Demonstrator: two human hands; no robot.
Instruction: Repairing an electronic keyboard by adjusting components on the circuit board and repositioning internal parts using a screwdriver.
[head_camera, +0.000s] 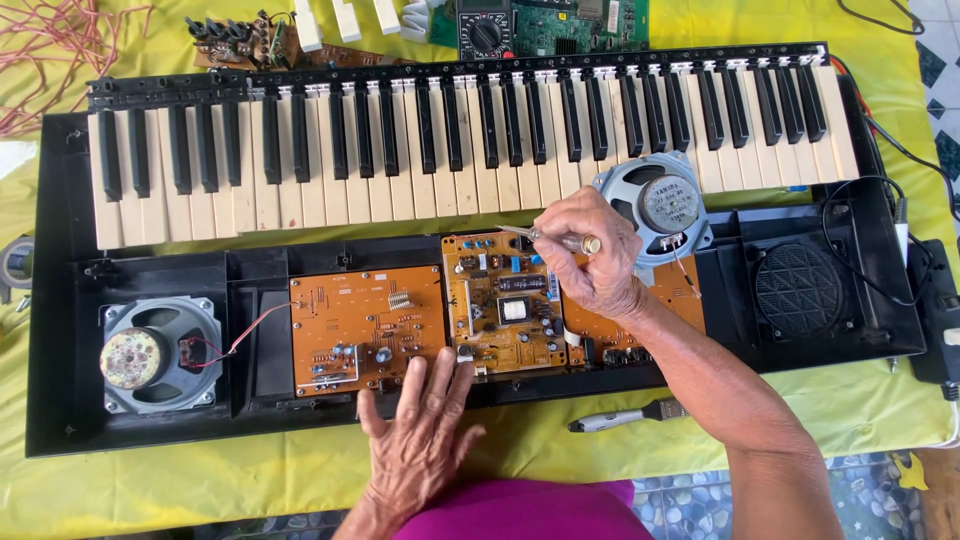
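Right hand fingers pinch screwdriver over orange circuit board — left hand flat, empty.

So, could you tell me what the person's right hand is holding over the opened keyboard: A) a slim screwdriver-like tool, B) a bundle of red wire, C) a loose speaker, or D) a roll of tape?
A: the right hand grips a slim tool with a pale handle and metal shaft, its tip pointing at the middle circuit board.

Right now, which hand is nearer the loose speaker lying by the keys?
Right. The right hand sits just beside the loose speaker, nearly touching; the left hand rests far below, at the case's front edge.
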